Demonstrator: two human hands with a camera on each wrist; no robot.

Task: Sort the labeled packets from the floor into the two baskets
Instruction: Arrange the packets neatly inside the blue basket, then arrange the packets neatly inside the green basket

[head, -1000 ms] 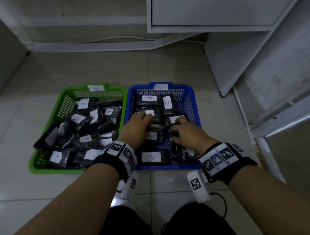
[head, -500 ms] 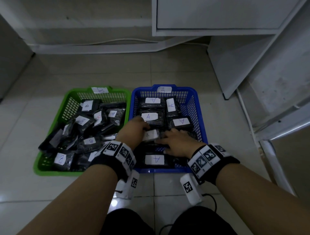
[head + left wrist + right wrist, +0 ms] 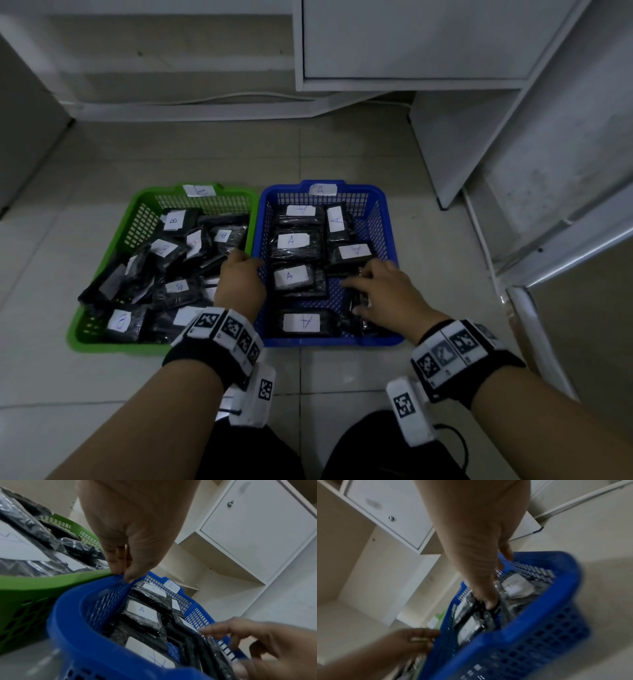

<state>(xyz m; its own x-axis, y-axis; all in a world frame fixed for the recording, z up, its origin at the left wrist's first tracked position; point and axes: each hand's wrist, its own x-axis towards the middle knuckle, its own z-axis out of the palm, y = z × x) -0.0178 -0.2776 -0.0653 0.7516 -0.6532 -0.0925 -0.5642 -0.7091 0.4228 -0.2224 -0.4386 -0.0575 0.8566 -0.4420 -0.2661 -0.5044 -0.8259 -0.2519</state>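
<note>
Two baskets stand side by side on the tiled floor. The green basket on the left holds several black packets labelled B. In the blue basket on the right lie several black packets labelled A. My left hand pinches the blue basket's left rim between thumb and fingers. My right hand lies spread over the packets at the basket's right side. Its thumb touches a black packet, and its fingers reach the right wall. The right wrist view is blurred.
A white cabinet hangs over the floor behind the baskets, with its side panel standing to the right. A white cable runs along the back wall. A metal frame edges the right side. Bare tiles surround the baskets.
My left hand has left the packets in the blue basket and taken hold of its left rim. My right hand has slid toward the basket's right wall. The view has pulled back a little.
</note>
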